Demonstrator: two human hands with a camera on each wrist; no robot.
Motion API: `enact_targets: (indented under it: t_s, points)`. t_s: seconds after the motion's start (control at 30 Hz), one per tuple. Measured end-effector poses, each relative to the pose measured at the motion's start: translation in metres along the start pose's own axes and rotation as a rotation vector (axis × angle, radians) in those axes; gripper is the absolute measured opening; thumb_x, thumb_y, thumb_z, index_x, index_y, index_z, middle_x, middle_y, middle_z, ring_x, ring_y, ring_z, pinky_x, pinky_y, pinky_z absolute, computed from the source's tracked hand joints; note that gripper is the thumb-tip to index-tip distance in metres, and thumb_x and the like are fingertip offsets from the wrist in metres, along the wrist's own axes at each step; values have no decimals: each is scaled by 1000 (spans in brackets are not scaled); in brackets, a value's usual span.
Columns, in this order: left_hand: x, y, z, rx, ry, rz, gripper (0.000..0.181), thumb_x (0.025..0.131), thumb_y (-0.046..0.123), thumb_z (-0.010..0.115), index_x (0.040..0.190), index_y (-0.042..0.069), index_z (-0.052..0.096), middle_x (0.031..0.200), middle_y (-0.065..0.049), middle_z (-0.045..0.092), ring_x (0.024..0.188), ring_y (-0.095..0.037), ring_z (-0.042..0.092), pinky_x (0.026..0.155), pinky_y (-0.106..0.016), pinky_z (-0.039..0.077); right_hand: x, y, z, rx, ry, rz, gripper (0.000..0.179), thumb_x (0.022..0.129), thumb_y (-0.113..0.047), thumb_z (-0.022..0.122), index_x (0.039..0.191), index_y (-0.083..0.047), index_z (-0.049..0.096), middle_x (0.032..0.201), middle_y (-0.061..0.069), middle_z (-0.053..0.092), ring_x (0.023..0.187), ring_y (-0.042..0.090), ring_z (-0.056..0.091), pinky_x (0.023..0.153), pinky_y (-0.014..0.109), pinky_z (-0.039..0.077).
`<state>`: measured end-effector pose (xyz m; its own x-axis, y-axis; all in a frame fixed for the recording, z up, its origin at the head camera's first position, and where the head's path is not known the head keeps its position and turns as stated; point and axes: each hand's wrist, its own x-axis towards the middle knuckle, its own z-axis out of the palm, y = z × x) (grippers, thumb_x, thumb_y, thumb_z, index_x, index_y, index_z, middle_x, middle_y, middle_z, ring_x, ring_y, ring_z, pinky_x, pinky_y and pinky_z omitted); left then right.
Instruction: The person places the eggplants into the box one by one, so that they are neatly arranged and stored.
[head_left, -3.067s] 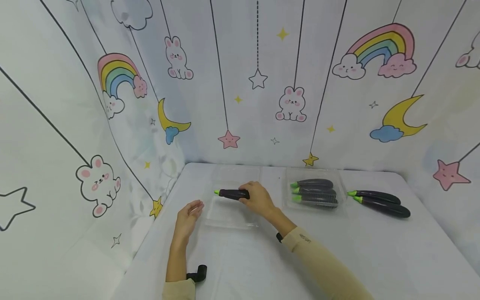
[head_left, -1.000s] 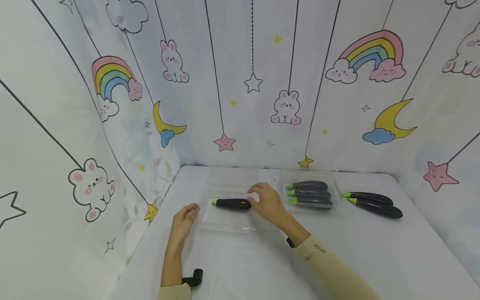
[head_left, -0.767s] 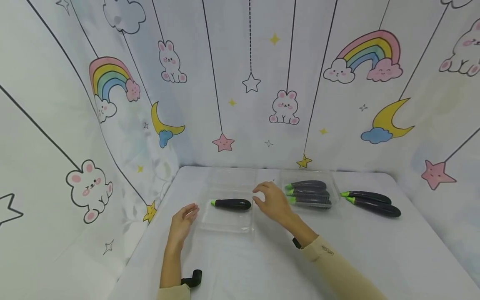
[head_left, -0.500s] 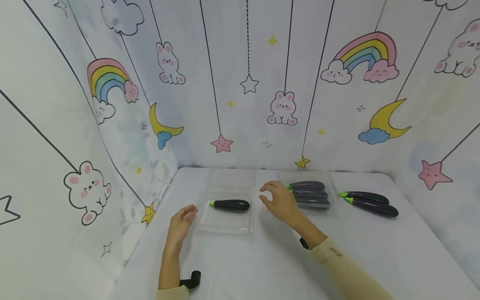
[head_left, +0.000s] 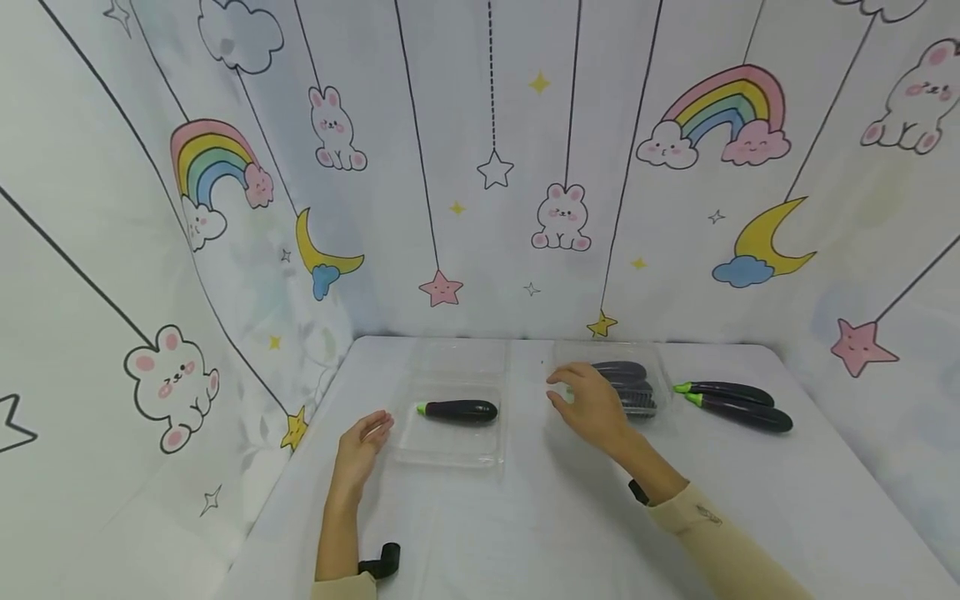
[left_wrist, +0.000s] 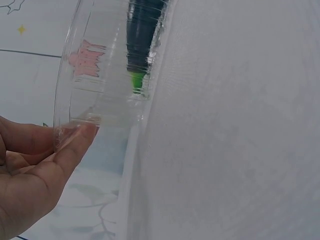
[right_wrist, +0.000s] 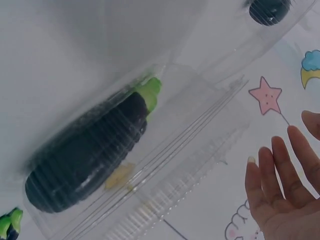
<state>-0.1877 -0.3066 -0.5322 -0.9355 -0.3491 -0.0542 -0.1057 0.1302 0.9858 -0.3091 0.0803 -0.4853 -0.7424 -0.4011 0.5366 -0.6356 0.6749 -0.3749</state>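
A dark purple eggplant (head_left: 459, 411) with a green stem lies in the left clear plastic container (head_left: 450, 461). My left hand (head_left: 362, 450) stands at this container's left side, fingers relaxed; in the left wrist view its fingertips (left_wrist: 86, 131) overlap the clear wall, with touching hard to tell. My right hand (head_left: 588, 408) hovers at the right clear container (head_left: 663, 357), thumb and fingers apart and holding nothing. It partly hides several eggplants (head_left: 636, 398) in there. Through clear plastic, the right wrist view shows an eggplant (right_wrist: 85, 150) close up, with the right hand (right_wrist: 287, 195) at the edge.
Two loose eggplants (head_left: 742, 412) lie side by side on the white table (head_left: 525, 533), right of the right container. A clear lid flap (head_left: 460, 358) extends behind the left container. Patterned cloth (head_left: 510, 250) hangs behind and to the left.
My right hand lowered the eggplant into the left container, let go, and moved right to the other container. The left hand stayed beside the left container. The head view shifted slightly.
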Motion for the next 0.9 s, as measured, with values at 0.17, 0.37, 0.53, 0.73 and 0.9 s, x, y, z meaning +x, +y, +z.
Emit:
enact_targets:
  t_s: [0.17,0.37,0.53,0.73,0.9]
  points:
    - [0,-1,0,-1,-1,-2,44,106,-1,53,150,-5,48,151,-23,54,141,-34,52,117,-39,42,-7,13,-11,16,21,20,22,88,-16,86,108,-10,80,120,8,72,113,30,67,84,47,61]
    - [-1,0,-1,2,5,12,44,106,0,54,149,-5,49,150,-24,54,141,-35,53,118,-41,41,-17,31,-20,23,61,27,21,86,-15,86,106,-10,80,117,9,73,112,32,67,85,50,60]
    - [-1,-1,-1,6,8,28,45,106,0,54,149,-7,48,149,-25,54,140,-37,53,117,-41,42,-26,42,-29,16,55,52,21,87,-14,86,106,-8,79,118,11,72,115,35,65,91,54,57]
    - [-1,-2,0,10,14,14,44,106,2,55,149,-5,49,149,-23,55,140,-35,53,118,-42,41,-35,53,-40,-25,49,64,21,88,-16,84,107,-9,78,118,12,71,109,35,66,84,52,59]
    - [0,-2,0,15,-1,8,44,107,3,55,150,-4,49,151,-22,54,141,-33,53,119,-43,39,-43,64,-50,-50,66,86,21,90,-17,82,109,-8,78,119,13,71,107,36,66,75,53,59]
